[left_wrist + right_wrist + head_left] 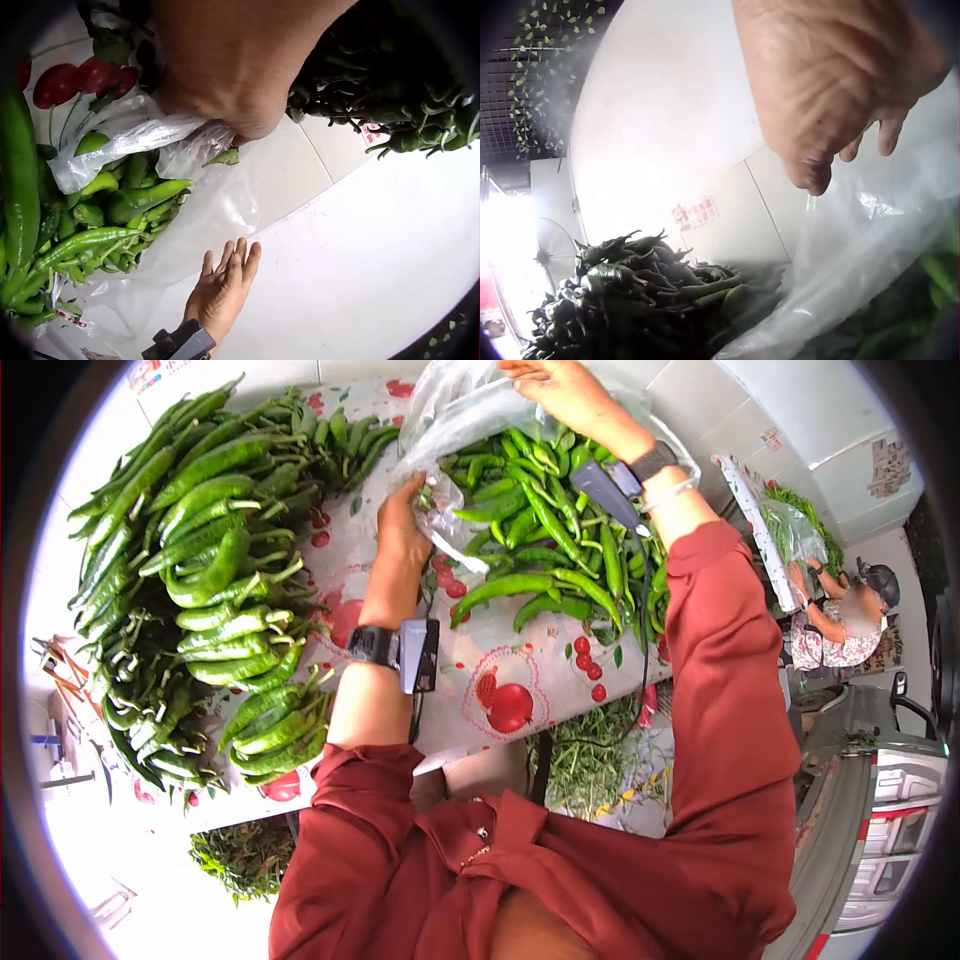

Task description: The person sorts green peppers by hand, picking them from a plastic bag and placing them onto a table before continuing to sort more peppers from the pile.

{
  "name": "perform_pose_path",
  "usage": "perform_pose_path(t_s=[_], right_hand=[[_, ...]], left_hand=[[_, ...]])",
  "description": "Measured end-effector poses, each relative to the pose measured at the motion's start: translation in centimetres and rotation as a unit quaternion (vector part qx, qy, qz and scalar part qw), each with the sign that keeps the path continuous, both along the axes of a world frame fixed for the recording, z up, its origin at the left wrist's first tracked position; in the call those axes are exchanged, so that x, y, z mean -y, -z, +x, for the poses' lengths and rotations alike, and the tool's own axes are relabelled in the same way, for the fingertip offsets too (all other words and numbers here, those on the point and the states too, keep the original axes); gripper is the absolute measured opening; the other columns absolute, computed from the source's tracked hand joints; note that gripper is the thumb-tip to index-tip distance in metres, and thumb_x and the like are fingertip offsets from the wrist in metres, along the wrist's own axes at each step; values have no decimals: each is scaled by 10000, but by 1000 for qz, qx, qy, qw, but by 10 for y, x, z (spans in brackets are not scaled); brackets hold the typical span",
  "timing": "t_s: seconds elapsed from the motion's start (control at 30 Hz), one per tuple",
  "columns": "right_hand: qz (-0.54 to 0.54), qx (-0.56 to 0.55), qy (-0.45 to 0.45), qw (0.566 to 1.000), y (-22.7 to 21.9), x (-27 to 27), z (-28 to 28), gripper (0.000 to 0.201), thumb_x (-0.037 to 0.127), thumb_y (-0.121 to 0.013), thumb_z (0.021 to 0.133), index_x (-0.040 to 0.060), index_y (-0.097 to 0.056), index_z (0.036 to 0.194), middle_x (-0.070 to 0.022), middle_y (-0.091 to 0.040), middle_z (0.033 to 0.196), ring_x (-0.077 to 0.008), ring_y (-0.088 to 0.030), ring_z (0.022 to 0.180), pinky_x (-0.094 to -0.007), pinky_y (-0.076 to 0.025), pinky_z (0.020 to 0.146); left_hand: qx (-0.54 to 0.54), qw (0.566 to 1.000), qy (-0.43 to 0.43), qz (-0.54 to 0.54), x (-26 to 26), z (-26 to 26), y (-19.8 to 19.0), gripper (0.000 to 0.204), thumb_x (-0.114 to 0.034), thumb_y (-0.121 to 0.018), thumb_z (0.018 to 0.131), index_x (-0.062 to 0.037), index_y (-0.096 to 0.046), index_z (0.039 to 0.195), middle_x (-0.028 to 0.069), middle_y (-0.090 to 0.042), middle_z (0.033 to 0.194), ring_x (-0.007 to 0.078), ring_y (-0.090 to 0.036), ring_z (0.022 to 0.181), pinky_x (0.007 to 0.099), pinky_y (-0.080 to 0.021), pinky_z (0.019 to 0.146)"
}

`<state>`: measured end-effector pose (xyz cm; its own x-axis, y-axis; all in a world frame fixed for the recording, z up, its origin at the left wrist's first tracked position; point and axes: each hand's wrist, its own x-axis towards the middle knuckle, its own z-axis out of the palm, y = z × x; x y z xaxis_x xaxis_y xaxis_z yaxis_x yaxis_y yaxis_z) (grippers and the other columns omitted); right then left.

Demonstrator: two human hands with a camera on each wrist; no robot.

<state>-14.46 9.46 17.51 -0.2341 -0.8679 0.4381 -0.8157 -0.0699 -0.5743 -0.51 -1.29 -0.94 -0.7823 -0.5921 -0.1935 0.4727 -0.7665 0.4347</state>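
A clear plastic bag (pixel 450 410) lies on the table, partly filled with long green peppers (pixel 530 510). My left hand (pixel 400 525) grips the bag's near edge, the plastic bunched under its fingers (pixel 232 82). My right hand (pixel 560 390) rests on the far, upper side of the bag; the left wrist view shows that right hand (pixel 225 285) with straight fingers flat against the plastic (pixel 217 217). In the right wrist view the right hand (pixel 832 82) hovers over the bag (pixel 885 247). More peppers (pixel 560 595) spill from the bag onto the cloth.
A big heap of green peppers (pixel 210 560) fills the table's left side. The fruit-print tablecloth (pixel 480 670) shows between heap and bag. Green trimmings (pixel 590 755) litter the floor. Another person (pixel 845 620) sits at the right beside bagged greens (pixel 790 530) and a vehicle (pixel 880 800).
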Motion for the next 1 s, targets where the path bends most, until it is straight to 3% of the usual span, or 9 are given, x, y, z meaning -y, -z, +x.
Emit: perform_pose_path(t_s=[0.07,0.13,0.17,0.23,0.33,0.6,0.73,0.8,1.0], right_hand=[[142,-6,78,987,-13,-25,28,288,132,-524,826,1,-538,1081,-82,-598,919,-143,-547,812,-257,-434,717],[137,-41,-9,990,12,-41,24,235,186,-562,784,61,-597,980,-69,-628,860,-146,-585,790,-280,-452,744],[139,-53,-7,989,26,-55,30,170,197,-579,777,40,-622,829,-25,-605,693,-84,-540,666,-249,-441,649],[239,10,-12,971,41,-81,52,168,203,-596,762,42,-612,806,-61,-602,691,-128,-561,649,-281,-445,616],[319,-100,-23,942,50,-106,82,213,188,-633,698,34,-596,841,-104,-557,816,-260,-566,751,-354,-452,670],[270,-142,-3,952,67,-123,77,278,104,-606,708,8,-541,961,-126,-522,863,-290,-543,772,-347,-440,692],[246,12,88,965,50,-126,60,221,114,-592,754,-6,-536,930,-119,-572,769,-220,-567,704,-319,-444,655],[190,75,76,976,53,-123,47,179,87,-566,794,-21,-520,929,-50,-552,728,-94,-506,667,-253,-423,609],[215,171,83,958,55,-91,46,116,119,-511,844,5,-501,831,-8,-564,668,-52,-435,508,-230,-366,458]], left_hand=[[-1,1000,6,22,0,-2,0,207,-81,-525,806,24,-533,984,109,-572,891,224,-568,755,341,-486,655],[5,1000,0,15,-4,0,-6,165,-130,-509,831,-12,-534,943,101,-583,831,224,-575,716,355,-491,691],[1,1000,-3,17,-4,-1,-5,169,-130,-512,829,-11,-534,948,103,-584,840,225,-576,722,354,-491,693],[-7,1000,-10,19,-1,-3,0,174,-129,-516,827,-10,-535,953,105,-584,849,225,-577,728,354,-491,695],[-11,1000,2,20,-1,-3,-3,182,-127,-520,824,-10,-536,963,111,-584,867,230,-577,740,359,-491,702],[-8,1000,-2,28,-3,0,-6,186,-126,-537,808,-12,-537,954,117,-587,861,242,-577,750,374,-488,715],[-15,1000,-6,16,-3,0,-5,184,-131,-540,806,-11,-542,945,107,-586,854,235,-573,742,366,-486,703],[7,1000,-4,26,-4,0,-7,185,-131,-538,807,-10,-545,947,105,-584,862,227,-571,746,361,-486,702],[-15,1000,5,3,-9,6,-17,230,-75,-530,778,17,-547,988,106,-590,921,219,-577,806,338,-475,735]])
